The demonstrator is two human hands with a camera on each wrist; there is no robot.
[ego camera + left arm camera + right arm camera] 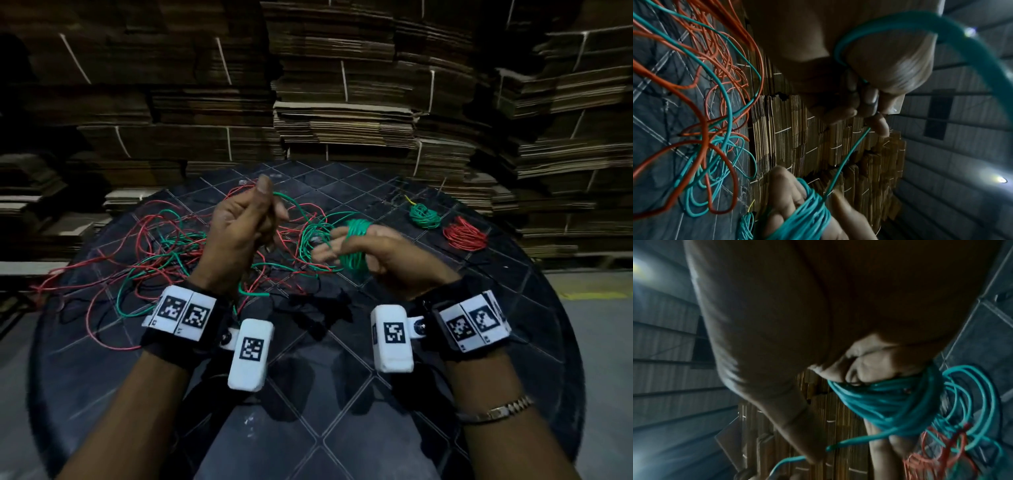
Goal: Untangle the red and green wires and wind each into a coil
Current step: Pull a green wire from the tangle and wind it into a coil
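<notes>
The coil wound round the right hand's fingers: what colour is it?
Green. The coil on the right hand shows best in the head view.

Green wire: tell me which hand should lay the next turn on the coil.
The left hand. It already pinches the free green wire running to the coil. The right hand is the spool, its fingers wrapped in the turns, so it likely cannot feed wire itself.

Black wrist straps [178,346], white marker blocks [251,354] with black square codes; gold watch bracelet [496,411] on right forearm.
</notes>
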